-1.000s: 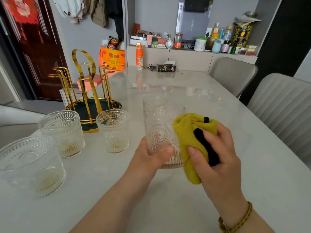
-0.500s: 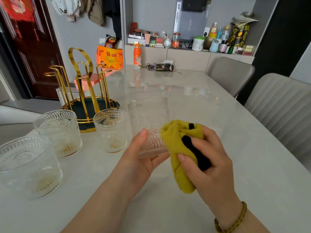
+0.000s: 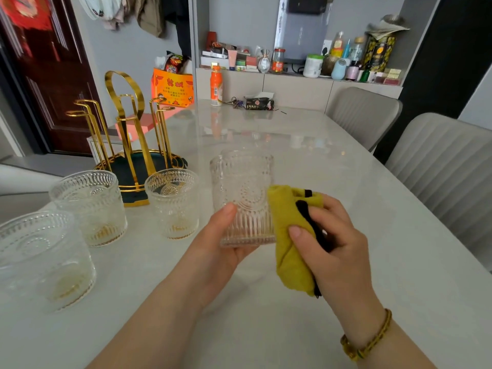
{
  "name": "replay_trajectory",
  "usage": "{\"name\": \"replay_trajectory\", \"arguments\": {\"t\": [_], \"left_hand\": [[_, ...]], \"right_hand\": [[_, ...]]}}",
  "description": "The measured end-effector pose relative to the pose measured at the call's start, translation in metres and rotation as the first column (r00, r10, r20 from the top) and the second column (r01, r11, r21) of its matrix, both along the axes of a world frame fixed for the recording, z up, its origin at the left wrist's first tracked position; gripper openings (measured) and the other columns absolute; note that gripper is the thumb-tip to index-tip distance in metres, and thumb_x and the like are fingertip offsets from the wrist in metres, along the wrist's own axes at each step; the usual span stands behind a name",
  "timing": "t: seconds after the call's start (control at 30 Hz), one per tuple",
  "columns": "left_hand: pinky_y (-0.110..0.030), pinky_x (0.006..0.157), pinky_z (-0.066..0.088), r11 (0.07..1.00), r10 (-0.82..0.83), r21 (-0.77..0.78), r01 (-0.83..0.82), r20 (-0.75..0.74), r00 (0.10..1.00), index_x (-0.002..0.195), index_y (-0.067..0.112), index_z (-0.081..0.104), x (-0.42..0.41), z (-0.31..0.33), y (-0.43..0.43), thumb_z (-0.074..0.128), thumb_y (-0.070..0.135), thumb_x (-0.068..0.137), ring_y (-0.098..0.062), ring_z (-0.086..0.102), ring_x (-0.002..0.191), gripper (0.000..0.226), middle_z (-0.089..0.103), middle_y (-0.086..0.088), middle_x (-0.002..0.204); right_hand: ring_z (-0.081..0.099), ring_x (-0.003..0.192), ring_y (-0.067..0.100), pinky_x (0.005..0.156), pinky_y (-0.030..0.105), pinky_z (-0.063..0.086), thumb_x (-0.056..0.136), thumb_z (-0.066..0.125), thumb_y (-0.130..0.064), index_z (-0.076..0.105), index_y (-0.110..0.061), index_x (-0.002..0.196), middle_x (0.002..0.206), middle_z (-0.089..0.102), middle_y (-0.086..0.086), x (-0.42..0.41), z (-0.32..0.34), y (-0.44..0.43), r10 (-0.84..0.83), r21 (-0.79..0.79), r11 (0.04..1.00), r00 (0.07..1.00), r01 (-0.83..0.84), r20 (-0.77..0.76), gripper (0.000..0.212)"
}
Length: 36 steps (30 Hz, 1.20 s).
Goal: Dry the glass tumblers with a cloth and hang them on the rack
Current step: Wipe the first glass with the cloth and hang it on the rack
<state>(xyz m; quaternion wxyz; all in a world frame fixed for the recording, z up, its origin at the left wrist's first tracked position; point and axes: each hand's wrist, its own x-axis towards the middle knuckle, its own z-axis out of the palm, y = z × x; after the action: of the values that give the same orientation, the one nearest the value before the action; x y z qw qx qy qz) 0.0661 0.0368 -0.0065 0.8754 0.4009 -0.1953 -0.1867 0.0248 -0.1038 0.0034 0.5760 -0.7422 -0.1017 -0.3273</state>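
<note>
With the left hand (image 3: pixel 213 251) gripping the embossed glass tumbler (image 3: pixel 243 198) upright over the desk's (image 3: pixel 346 209) middle and the right hand (image 3: pixel 332 243) clutching the yellow cloth (image 3: pixel 287 235) against its side, rotating it under firm pressure (ribs likely trap water) seems wise.

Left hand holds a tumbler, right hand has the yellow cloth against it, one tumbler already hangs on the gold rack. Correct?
Not quite: nothing hangs on the gold rack. The head view shows its pegs bare, with three other tumblers standing on the table by it. The rest holds: the left hand holds a tumbler, and the right hand has the yellow cloth against it.
</note>
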Motion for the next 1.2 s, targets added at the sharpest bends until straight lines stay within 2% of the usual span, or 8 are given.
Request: {"name": "replay_trajectory", "arguments": {"t": [0.17, 0.27, 0.4, 0.57, 0.63, 0.73, 0.93, 1.2], "left_hand": [[-0.033, 0.078, 0.054, 0.977, -0.062, 0.207, 0.051, 0.049, 0.997, 0.104, 0.01, 0.068, -0.003, -0.004, -0.004, 0.082, 0.058, 0.043, -0.023, 0.065, 0.094, 0.079, 0.069, -0.012, 0.104], [-0.03, 0.071, 0.055, 0.979, -0.093, 0.187, 0.084, 0.039, 0.995, 0.097, 0.014, 0.073, -0.005, -0.006, -0.005, 0.083, 0.058, 0.04, -0.018, 0.068, 0.088, 0.073, 0.072, -0.007, 0.098], [-0.032, 0.081, 0.054, 0.993, -0.099, 0.073, 0.093, 0.094, 0.991, 0.104, 0.018, 0.07, -0.004, -0.003, -0.005, 0.08, 0.056, 0.05, -0.02, 0.065, 0.099, 0.067, 0.069, -0.006, 0.108], [-0.032, 0.088, 0.052, 1.0, 0.004, 0.025, -0.006, 0.064, 0.998, 0.102, 0.02, 0.071, 0.004, -0.003, 0.002, 0.081, 0.056, 0.048, -0.022, 0.063, 0.104, 0.065, 0.068, -0.007, 0.111], [-0.035, 0.089, 0.052, 0.998, 0.006, 0.069, -0.012, 0.088, 0.996, 0.107, 0.016, 0.068, 0.004, -0.003, 0.001, 0.079, 0.055, 0.052, -0.026, 0.062, 0.106, 0.068, 0.065, -0.013, 0.115], [-0.036, 0.083, 0.055, 0.995, 0.072, 0.067, -0.073, 0.015, 0.997, 0.109, 0.009, 0.063, 0.001, -0.002, -0.003, 0.082, 0.052, 0.049, -0.03, 0.062, 0.106, 0.076, 0.064, -0.017, 0.117], [-0.034, 0.089, 0.052, 0.987, 0.096, 0.134, -0.09, -0.038, 0.995, 0.107, 0.018, 0.061, -0.003, 0.0, -0.005, 0.052, 0.039, 0.078, -0.021, 0.064, 0.104, 0.037, 0.069, -0.006, 0.11], [-0.027, 0.097, 0.046, 0.907, 0.109, 0.364, -0.211, 0.279, 0.954, 0.124, 0.018, 0.051, -0.002, -0.01, -0.003, 0.07, 0.072, 0.05, -0.013, 0.058, 0.114, 0.093, 0.065, 0.004, 0.12]], "right_hand": [[0.049, 0.102, -0.014, 0.085, 0.004, 0.039, 0.07, 0.057, -0.036, 0.064, -0.031, 0.097, 0.109, 0.05, -0.031, -0.002, 0.0, -0.009, -0.138, -0.09, 0.984, 0.98, 0.151, 0.14, 0.028], [0.056, 0.1, -0.003, 0.083, 0.012, 0.047, 0.066, 0.062, -0.043, 0.065, -0.033, 0.095, 0.114, 0.057, -0.013, 0.002, 0.003, -0.015, -0.115, 0.157, 0.98, 0.992, 0.121, -0.045, 0.031], [0.06, 0.091, 0.009, 0.079, 0.022, 0.049, 0.067, 0.059, -0.033, 0.066, -0.027, 0.087, 0.101, 0.064, 0.0, 0.007, 0.0, -0.013, -0.007, 0.153, 0.987, 0.977, 0.041, -0.213, 0.022], [0.056, 0.093, -0.01, 0.075, 0.004, 0.043, 0.063, 0.058, -0.037, 0.067, -0.033, 0.075, 0.102, 0.057, -0.021, -0.001, 0.0, -0.001, -0.011, -0.015, 1.0, 1.0, 0.011, -0.017, 0.015], [0.053, 0.097, -0.013, 0.079, 0.003, 0.041, 0.068, 0.057, -0.033, 0.066, -0.027, 0.09, 0.107, 0.053, -0.025, -0.004, -0.001, -0.002, -0.043, -0.095, 0.994, 0.995, 0.051, 0.087, 0.024], [0.054, 0.098, -0.011, 0.08, 0.004, 0.042, 0.067, 0.056, -0.041, 0.067, -0.034, 0.085, 0.109, 0.055, -0.017, -0.002, 0.001, -0.004, -0.041, 0.067, 0.997, 0.999, 0.039, 0.034, 0.022], [0.058, 0.096, -0.003, 0.078, 0.009, 0.047, 0.063, 0.056, -0.047, 0.064, -0.027, 0.095, 0.113, 0.059, -0.001, 0.001, -0.003, -0.002, -0.015, 0.205, 0.978, 0.998, 0.027, -0.062, 0.038], [0.052, 0.102, -0.011, 0.081, 0.003, 0.04, 0.066, 0.054, -0.046, 0.062, -0.04, 0.088, 0.112, 0.052, -0.021, 0.001, -0.005, 0.003, -0.079, 0.085, 0.993, 0.997, 0.08, -0.02, 0.023]]}}
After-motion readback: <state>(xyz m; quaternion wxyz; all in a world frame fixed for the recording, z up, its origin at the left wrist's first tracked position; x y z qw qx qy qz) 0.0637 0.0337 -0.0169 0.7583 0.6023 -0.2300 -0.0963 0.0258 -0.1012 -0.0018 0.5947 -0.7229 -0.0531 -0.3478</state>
